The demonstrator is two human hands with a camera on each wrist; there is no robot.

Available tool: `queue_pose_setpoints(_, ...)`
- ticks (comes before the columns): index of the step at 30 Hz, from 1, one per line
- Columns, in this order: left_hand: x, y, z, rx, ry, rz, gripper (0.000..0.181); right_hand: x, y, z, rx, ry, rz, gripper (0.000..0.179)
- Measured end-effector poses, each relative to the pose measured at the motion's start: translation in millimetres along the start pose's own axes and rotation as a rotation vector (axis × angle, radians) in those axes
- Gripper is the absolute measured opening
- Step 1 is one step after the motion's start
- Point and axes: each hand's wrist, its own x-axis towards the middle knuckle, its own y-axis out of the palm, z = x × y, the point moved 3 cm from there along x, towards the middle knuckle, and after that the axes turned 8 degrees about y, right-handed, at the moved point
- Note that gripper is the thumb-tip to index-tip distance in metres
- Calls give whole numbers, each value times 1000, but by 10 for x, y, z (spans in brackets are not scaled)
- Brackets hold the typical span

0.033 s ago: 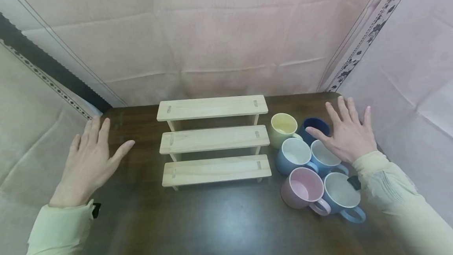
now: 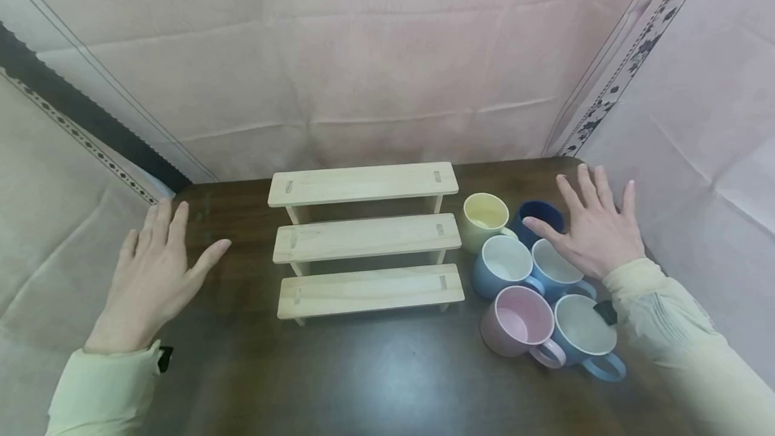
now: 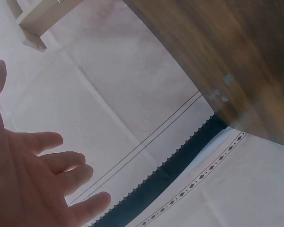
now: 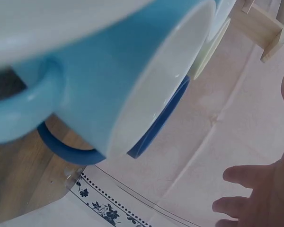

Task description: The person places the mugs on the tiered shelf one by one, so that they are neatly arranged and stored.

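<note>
My left hand [image 2: 148, 274] is held at the left side of the table, fingers straight and thumb spread, with nothing in it. On the right, my right hand [image 2: 596, 231] has its fingers splayed and also holds nothing. It overlaps the edge of a dark blue mug [image 2: 528, 229] and a light blue mug [image 2: 554, 268] in the head view. Beside these stand a yellow mug [image 2: 473, 234], a second light blue mug [image 2: 493, 281], a pink mug [image 2: 505, 338] and a third light blue mug [image 2: 575, 342], all upright. A three-step wooden rack [image 2: 366, 239] stands mid-table, bare.
The dark wooden table [image 2: 375, 375] carries the rack and mugs. Pale cloth [image 2: 375, 73] hangs behind and on both sides, with a dark strip [image 2: 91, 110] at the left corner. The yellow mug stands close to the rack's right end.
</note>
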Motion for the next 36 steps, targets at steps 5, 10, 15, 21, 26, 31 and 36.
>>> queue_pose_setpoints(5, 69, 26, -41, 19, 12, 15, 88, 2, -19, 19, 10, -4, 0, 95)
queue_pose_setpoints(10, 124, 156, -203, -80, 31, 17, 84, -181, -83, 30, 66, -16, 5, 95)
queue_pose_setpoints(15, 148, 430, -415, -292, -27, 74, 77, -647, -176, 130, 213, -46, -66, 89)
queue_pose_setpoints(21, 195, 734, -539, -571, -177, 173, 78, -1287, -151, 294, 423, -51, -281, 59)
queue_pose_setpoints(26, 223, 835, -553, -723, -285, 146, 72, -1721, 70, 338, 477, 105, -327, 42)
queue_pose_setpoints(31, 268, 872, -554, -830, -351, 92, 63, -1995, 329, 386, 504, 272, -401, 34)
queue_pose_setpoints(36, 311, 912, -567, -941, -368, 67, 55, -2115, 458, 446, 554, 387, -501, 35)
